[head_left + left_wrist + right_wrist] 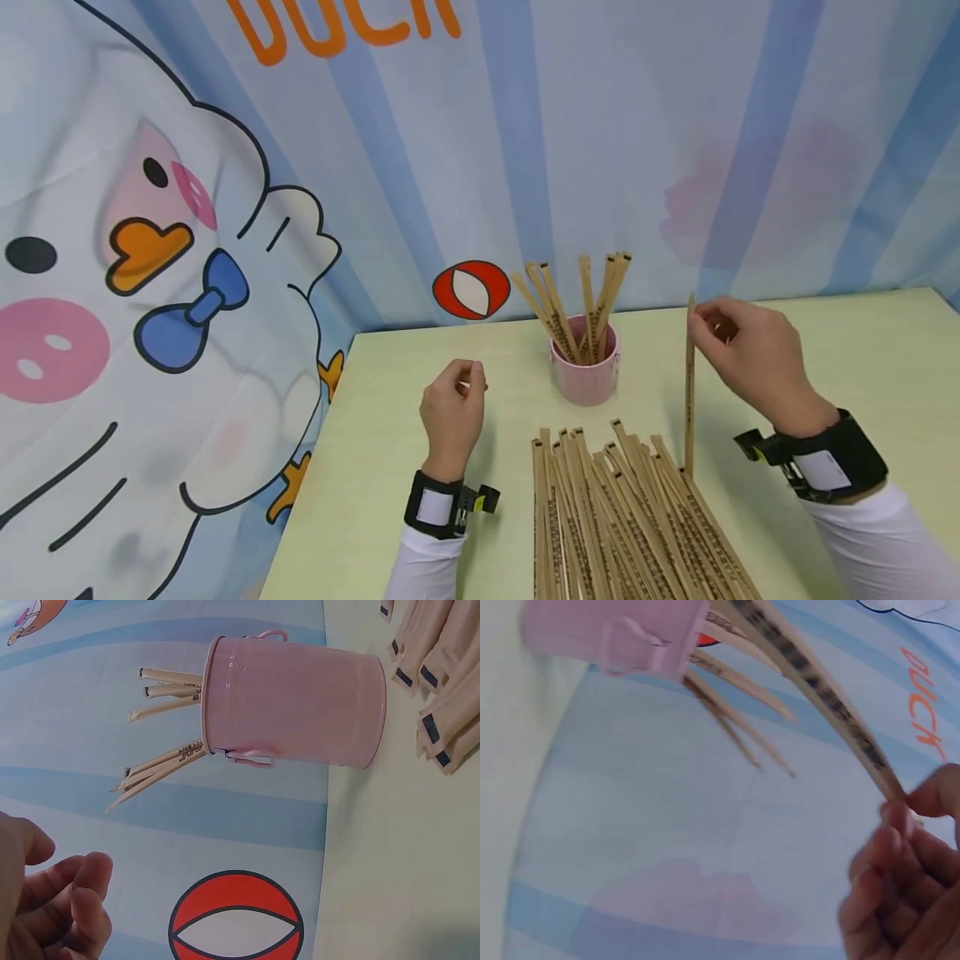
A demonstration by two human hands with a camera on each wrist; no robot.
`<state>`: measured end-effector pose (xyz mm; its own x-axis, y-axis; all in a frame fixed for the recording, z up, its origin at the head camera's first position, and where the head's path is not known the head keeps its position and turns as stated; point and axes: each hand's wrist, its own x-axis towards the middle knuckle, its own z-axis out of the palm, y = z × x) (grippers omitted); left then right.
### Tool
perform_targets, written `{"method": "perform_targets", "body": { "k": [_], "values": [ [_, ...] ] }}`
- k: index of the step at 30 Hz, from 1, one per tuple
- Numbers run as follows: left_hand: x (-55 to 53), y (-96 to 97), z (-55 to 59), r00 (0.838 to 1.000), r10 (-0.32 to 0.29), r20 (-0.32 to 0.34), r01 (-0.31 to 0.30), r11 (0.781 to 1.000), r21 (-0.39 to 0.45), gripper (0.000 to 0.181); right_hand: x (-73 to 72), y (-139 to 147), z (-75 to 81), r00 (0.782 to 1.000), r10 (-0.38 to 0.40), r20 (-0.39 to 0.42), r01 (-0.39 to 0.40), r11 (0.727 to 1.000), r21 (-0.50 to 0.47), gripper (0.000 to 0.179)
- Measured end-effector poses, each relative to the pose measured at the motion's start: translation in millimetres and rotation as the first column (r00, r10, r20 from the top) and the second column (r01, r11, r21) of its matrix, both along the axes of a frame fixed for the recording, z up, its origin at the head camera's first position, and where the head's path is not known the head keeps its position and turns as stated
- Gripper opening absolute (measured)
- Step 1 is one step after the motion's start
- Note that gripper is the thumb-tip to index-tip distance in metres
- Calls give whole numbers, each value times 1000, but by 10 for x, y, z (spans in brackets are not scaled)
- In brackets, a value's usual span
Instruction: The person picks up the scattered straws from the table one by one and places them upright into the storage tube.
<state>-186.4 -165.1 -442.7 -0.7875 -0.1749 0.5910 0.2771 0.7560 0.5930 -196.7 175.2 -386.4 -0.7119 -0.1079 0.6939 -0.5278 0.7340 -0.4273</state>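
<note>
My right hand (750, 358) pinches a long, thin paper-wrapped stick (689, 392) by its top end. The stick hangs upright, its lower end overlapping the pile's right edge in the head view; printed dark lettering runs along it in the right wrist view. A pile of similar paper-wrapped sticks (637, 517) lies on the table in front of me, dark-marked ends pointing away. Left of the pile, my left hand (453, 417) hovers with fingers loosely curled, holding nothing. Between the hands, farther back, a pink bucket (585, 383) holds several more wrapped sticks (161, 769), fanned out.
The pale yellow table (862, 367) ends at the back against a blue-striped backdrop (600, 150) with a cartoon duck and a red-and-white oval (471, 290). Small handles (253, 758) stick out from the bucket's sides.
</note>
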Motion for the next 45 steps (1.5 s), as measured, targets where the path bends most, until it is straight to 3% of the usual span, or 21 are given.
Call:
{"method": "perform_targets", "body": {
  "k": [2, 5, 9, 14, 19, 25, 33, 41, 45],
  "values": [
    [4, -3, 3, 1000, 1, 0, -1, 1000, -1, 21, -46, -50, 135, 994, 1, -108, -9, 997, -71, 12],
    [10, -8, 0, 1000, 2, 0, -2, 1000, -1, 21, -109, -132, 339, 968, 15, -249, -59, 983, -173, 14],
    [18, -14, -21, 1000, 5, -2, -5, 1000, -3, 21, -191, -241, 568, 928, 21, -371, -136, 948, -286, 19],
    [21, -18, -54, 1000, 11, -3, -11, 1000, -7, 21, -317, -357, 727, 885, 2, -465, -198, 906, -374, 24],
    [17, -12, -50, 1000, 12, -9, -12, 1000, -10, 20, -429, -436, 752, 870, -15, -492, -200, 903, -381, 25],
    [8, -3, -30, 1000, 11, -12, -11, 1000, -12, 20, -571, -532, 623, 886, 12, -463, -186, 925, -331, 21],
    [4, 0, -22, 1000, 11, 0, -11, 1000, -14, 20, -752, -601, 337, 924, 18, -383, -103, 974, -202, 18],
    [7, -1, -22, 1000, 5, -2, -5, 1000, -13, 19, -824, -664, 73, 975, 28, -220, -46, 996, -76, 16],
    [6, -4, -23, 1000, 4, 2, -4, 1000, -11, 19, -858, -680, -40, 990, 38, -135, -43, 998, -34, 15]
  ]
}}
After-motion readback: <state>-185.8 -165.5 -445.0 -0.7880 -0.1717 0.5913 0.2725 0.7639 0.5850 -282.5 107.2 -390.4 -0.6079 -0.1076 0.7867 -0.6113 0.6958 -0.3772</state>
